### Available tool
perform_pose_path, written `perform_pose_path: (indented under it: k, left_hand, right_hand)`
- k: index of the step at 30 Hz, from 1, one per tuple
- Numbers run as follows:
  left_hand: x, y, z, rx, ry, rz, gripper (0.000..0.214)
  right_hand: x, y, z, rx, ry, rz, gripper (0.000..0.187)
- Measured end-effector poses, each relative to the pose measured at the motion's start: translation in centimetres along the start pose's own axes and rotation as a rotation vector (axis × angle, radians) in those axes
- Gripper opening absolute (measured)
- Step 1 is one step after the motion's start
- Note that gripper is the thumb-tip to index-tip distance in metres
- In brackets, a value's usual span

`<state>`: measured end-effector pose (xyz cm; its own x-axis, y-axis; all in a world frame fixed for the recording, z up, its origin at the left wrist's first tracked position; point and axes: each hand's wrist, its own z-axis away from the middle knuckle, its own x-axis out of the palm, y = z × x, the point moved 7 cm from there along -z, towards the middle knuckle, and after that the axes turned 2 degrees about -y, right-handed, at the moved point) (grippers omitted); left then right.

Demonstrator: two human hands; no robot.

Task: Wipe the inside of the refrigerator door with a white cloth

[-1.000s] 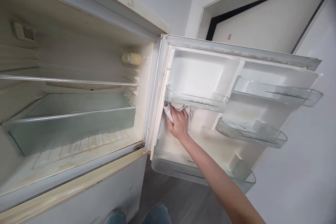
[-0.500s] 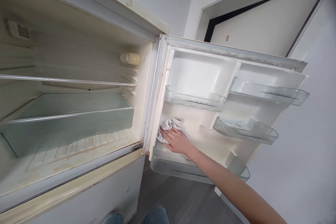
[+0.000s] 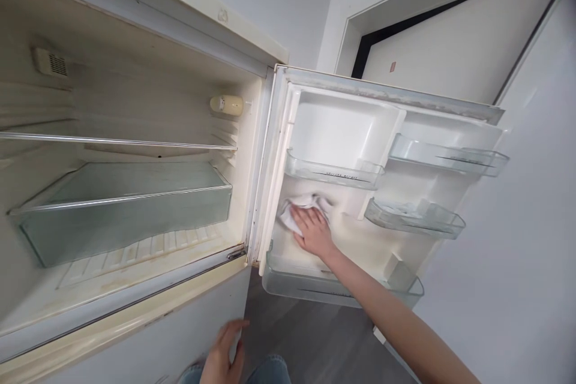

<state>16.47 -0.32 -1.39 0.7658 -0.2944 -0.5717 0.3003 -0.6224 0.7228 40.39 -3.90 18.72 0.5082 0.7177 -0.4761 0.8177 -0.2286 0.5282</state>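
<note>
My right hand presses a white cloth flat against the inner face of the open fridge door. Its fingers lie spread over the cloth, between the upper left door bin and the long bottom bin. Low in the view, my left hand hangs in front of the fridge's lower front, with thumb and fingers apart and nothing held.
Left of the door stands the fridge compartment, with a glass shelf and a clear drawer. Two more clear bins line the door's right side. A wall rises beyond it, and grey floor shows below.
My right hand and the cloth have moved slightly right and up across the door lining. My left hand has come into view at the bottom. The camera view has shifted a little.
</note>
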Motion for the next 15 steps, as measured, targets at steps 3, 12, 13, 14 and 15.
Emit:
perform_pose_path:
  k: [3,12,13,14,15]
  left_hand:
    - [-2.3,4.1,-4.1,0.224,0.111,-0.033,0.034]
    - [-0.8,11.7,-7.0,0.665,0.044,-0.326,0.063]
    - [-0.4,11.6,-7.1,0.661,0.038,-0.331,0.063]
    - [-0.2,11.4,-7.2,0.656,0.038,-0.329,0.062]
    - [-0.1,11.3,-7.3,0.651,0.044,-0.323,0.062]
  right_hand:
    - [1.1,-2.5,0.1,-0.218,-0.129,-0.064,0.065]
    - [-2.2,4.6,0.0,0.378,0.219,0.109,0.067]
    - [-2.3,4.9,0.1,0.401,0.231,0.119,0.067]
    - [-2.3,4.8,0.2,0.403,0.226,0.123,0.067]
    - [-2.1,4.5,0.3,0.386,0.205,0.12,0.068]
